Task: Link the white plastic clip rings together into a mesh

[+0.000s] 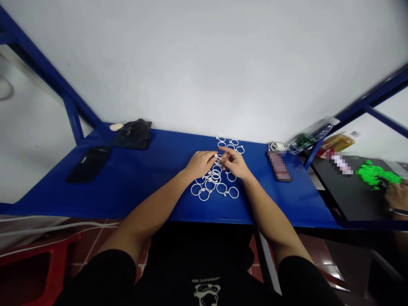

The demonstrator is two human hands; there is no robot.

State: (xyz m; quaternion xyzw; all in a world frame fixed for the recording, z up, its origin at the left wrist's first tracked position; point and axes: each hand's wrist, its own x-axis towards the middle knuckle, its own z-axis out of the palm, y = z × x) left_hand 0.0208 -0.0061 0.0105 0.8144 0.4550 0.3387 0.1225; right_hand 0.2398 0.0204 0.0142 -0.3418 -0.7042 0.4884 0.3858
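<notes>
My left hand [201,164] and my right hand [235,163] come together over the middle of the blue table. Between their fingertips is a white curtain ring [218,158], partly covered by the fingers. The left fingers are pressed together at its left side. On the other side, the right thumb and bent fingers pinch it, with the index finger stretched out above. Several more white rings with small eyelets [204,195] lie overlapping just below the hands. A smaller group of white rings [240,149] lies behind them, toward the wall.
On the blue table [153,182] lie a black phone [89,165] and a black plastic bag [135,134] at left. A pixelated phone [279,165], a white charger cable [277,146] and a bottle [314,135] are at right. Another person's hand [397,196] is near green pieces [372,173].
</notes>
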